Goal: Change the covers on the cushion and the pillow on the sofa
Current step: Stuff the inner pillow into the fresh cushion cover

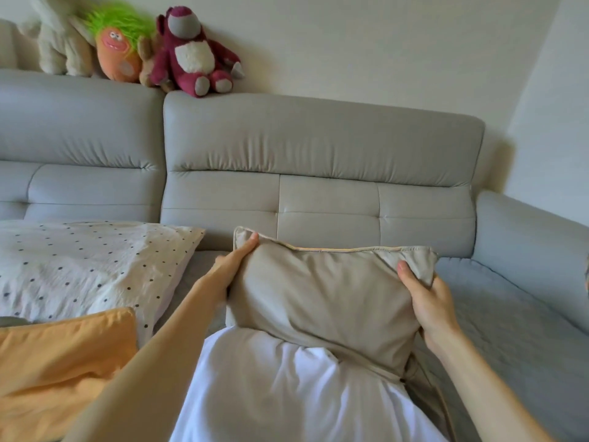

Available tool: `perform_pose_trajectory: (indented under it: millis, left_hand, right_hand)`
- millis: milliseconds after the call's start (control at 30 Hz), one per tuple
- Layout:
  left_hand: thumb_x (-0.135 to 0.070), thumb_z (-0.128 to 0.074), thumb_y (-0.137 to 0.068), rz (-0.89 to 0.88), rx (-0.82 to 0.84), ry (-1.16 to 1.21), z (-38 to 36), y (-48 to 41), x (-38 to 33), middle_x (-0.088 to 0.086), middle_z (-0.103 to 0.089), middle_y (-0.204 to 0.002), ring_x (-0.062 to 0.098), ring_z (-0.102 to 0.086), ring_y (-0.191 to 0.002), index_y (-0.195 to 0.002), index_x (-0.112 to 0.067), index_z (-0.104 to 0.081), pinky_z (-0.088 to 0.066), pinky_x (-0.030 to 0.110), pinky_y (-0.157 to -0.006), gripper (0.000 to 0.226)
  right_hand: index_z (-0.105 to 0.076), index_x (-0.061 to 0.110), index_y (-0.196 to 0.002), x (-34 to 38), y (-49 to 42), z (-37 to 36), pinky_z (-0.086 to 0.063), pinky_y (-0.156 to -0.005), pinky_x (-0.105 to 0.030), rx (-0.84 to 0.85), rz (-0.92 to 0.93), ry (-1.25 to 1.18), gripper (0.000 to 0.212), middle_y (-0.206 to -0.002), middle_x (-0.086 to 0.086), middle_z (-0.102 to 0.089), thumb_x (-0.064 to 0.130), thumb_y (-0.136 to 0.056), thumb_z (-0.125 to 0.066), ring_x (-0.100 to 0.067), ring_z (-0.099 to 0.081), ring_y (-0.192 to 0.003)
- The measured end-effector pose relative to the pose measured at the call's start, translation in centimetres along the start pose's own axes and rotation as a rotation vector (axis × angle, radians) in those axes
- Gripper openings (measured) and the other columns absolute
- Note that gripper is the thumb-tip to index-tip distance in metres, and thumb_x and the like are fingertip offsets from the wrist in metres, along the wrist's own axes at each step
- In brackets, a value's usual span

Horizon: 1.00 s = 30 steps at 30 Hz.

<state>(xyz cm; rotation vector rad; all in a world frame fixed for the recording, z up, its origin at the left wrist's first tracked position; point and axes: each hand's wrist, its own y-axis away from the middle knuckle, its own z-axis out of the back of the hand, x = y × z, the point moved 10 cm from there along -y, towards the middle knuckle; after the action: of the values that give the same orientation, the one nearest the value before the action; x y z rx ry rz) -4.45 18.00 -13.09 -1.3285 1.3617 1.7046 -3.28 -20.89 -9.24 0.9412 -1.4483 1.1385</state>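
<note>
Left grip (235,261) is clamped on the top left corner of the taupe fabric cushion cover (318,291) with piped edge: one digit lies on the front, the rest are hidden behind. Right grip (428,301) is pinched on the top right corner, thumb in front, fingers wrapped behind. The cushion cover is held upright over the seat of the grey leather sofa (318,145); the white inner pad (280,387) sticks out of the open lower end, roughly half exposed. Step judged: cover transfer on the cushion, but off or on cannot be told. Either way, an even pull along the pad axis is called for next, with both corners kept level so the opening is not bunched. To the left, a white black-dotted pillow (79,266) lies on the seat, partly overlapped by an orange fabric cover (57,362); both are near the left forearm and could be snagged. Plush toys (194,55) sit on the backrest, well clear.
</note>
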Motion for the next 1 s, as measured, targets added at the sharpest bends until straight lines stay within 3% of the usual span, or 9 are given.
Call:
perform_pose_trajectory:
  millis: [67, 167, 300, 400, 533, 667, 767, 867, 1000]
  left_hand:
    - [-0.07, -0.082, -0.058, -0.059, 0.065, -0.012, -1.6, 0.2, 0.5, 0.0, -0.069, -0.115, 0.021, -0.065, -0.104, -0.122, -0.015, -0.062, -0.049, 0.038, -0.097, 0.087]
    - [-0.051, -0.08, -0.074, -0.222, -0.013, 0.04, -2.3, 1.0, -0.1, -0.003, -0.071, -0.103, 0.017, -0.067, -0.096, -0.106, -0.022, -0.067, -0.051, 0.032, -0.082, 0.046]
    - [-0.049, -0.077, -0.074, -0.272, -0.034, 0.033, -1.7, 1.5, -2.8, 0.002, -0.072, -0.101, 0.019, -0.067, -0.094, -0.107, -0.015, -0.067, -0.053, 0.034, -0.081, 0.048]
    - [-0.065, -0.068, -0.077, -0.402, -0.101, -0.024, -0.6, 2.3, -5.6, -0.002, -0.069, -0.1, 0.015, -0.065, -0.095, -0.106, -0.018, -0.063, -0.052, 0.035, -0.088, 0.055]
    - [-0.044, -0.063, -0.09, -0.593, -0.277, -0.11, -0.1, 3.5, -7.8, 0.001, -0.07, -0.083, 0.023, -0.065, -0.089, -0.086, -0.019, -0.067, -0.051, 0.041, -0.083, 0.026]
    - [-0.038, -0.06, -0.093, -0.558, -0.383, -0.109, -0.6, 2.6, -8.1, 0.005, -0.066, -0.083, 0.029, -0.062, -0.091, -0.091, -0.011, -0.063, -0.042, 0.036, -0.072, 0.027]
    - [-0.05, -0.054, -0.094, -0.462, -0.375, -0.198, -1.3, 0.6, -6.9, 0.005, -0.067, -0.109, 0.032, -0.058, -0.109, -0.112, -0.013, -0.061, -0.04, 0.034, -0.082, 0.043]
    - [-0.064, -0.045, -0.093, -0.266, -0.308, -0.335, -1.2, -1.8, -2.3, 0.017, -0.051, -0.138, 0.036, -0.048, -0.127, -0.143, -0.008, -0.037, -0.037, 0.037, -0.098, 0.076]
    - [-0.066, -0.051, -0.089, -0.248, -0.128, -0.525, -1.6, -1.9, 1.5, 0.016, -0.034, -0.151, 0.029, -0.038, -0.137, -0.153, -0.021, -0.019, -0.031, 0.039, -0.112, 0.085]
  right_hand:
    - [-0.067, 0.018, -0.111, -0.5, 0.0, 0.0, -0.053, -0.09, -0.035, 0.025, -0.044, -0.033, 0.041, -0.103, 0.003, -0.075, 0.043, -0.08, -0.078, -0.015, -0.07, -0.101]
    - [-0.061, 0.025, -0.114, -1.8, 0.1, -0.5, -0.053, -0.081, -0.031, 0.038, -0.144, -0.008, 0.047, -0.105, 0.006, -0.071, 0.048, -0.077, -0.08, -0.011, -0.068, -0.095]
    - [-0.065, 0.021, -0.084, -1.1, -1.1, -0.3, -0.045, -0.068, -0.027, -0.061, -0.109, 0.122, 0.024, -0.093, 0.001, -0.068, 0.044, -0.086, -0.072, -0.006, -0.06, -0.078]
    - [-0.059, 0.015, -0.094, -0.6, -2.8, 0.1, -0.046, -0.085, -0.034, -0.107, -0.126, 0.182, 0.047, -0.092, -0.004, -0.061, 0.061, -0.088, -0.06, -0.023, -0.058, -0.091]
    - [-0.062, 0.007, -0.103, 1.4, -5.4, 0.2, -0.049, -0.09, -0.043, -0.15, -0.053, 0.371, 0.056, -0.104, -0.017, -0.066, 0.061, -0.093, -0.05, -0.036, -0.06, -0.102]
    - [-0.065, -0.001, -0.112, 4.3, -7.4, -1.3, -0.037, -0.078, -0.035, -0.13, 0.017, 0.504, 0.052, -0.107, -0.025, -0.065, 0.046, -0.101, -0.046, -0.041, -0.058, -0.109]
    - [-0.063, 0.001, -0.12, 2.1, -8.5, -2.1, -0.04, -0.085, -0.038, -0.069, -0.056, 0.556, 0.058, -0.122, -0.024, -0.064, 0.053, -0.099, -0.045, -0.039, -0.056, -0.116]
    - [-0.048, 0.002, -0.138, -3.4, -7.1, -2.2, -0.038, -0.103, -0.038, 0.071, -0.223, 0.594, 0.078, -0.142, -0.02, -0.052, 0.065, -0.093, -0.046, -0.036, -0.048, -0.131]
    - [-0.02, 0.012, -0.155, -6.6, -3.2, -0.2, -0.031, -0.111, -0.038, 0.155, -0.27, 0.562, 0.105, -0.155, -0.011, -0.037, 0.079, -0.081, -0.051, -0.028, -0.039, -0.141]
